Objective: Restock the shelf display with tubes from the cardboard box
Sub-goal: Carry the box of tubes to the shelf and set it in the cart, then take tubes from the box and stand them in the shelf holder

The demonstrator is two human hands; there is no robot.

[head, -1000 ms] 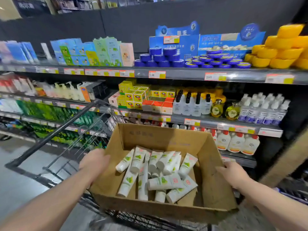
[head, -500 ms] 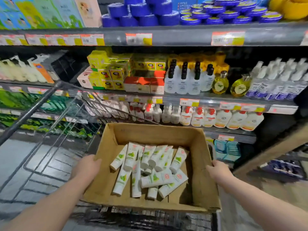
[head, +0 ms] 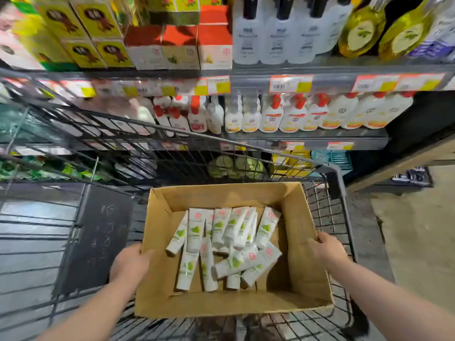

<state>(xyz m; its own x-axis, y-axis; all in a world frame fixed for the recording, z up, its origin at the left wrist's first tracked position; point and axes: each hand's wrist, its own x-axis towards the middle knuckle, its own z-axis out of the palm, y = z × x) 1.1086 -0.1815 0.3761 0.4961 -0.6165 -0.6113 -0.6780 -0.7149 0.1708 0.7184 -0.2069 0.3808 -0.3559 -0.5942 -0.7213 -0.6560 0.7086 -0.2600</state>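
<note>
An open cardboard box (head: 300, 274) sits low inside a wire shopping cart (head: 330, 217). Several white tubes with green leaf prints (head: 221, 244) lie jumbled on its floor. My left hand (head: 130, 263) grips the box's left wall, fingers curled over the rim. On the opposite side my right hand (head: 326, 249) holds the right wall, fingers over the edge. Store shelves (head: 305, 137) stand just beyond the cart.
White pump bottles with red caps (head: 295, 114) fill the middle shelf. Boxed goods (head: 172, 45) and bottles (head: 278, 33) stand on the shelf above. Green round jars (head: 234, 166) and yellow packs (head: 290, 163) are on the lowest shelf. A dark panel (head: 96, 237) leans in the cart, left of the box.
The box has come down into the cart, both hands still on its walls. My view has tilted down and closer to the shelves, so the top shelves are out of sight.
</note>
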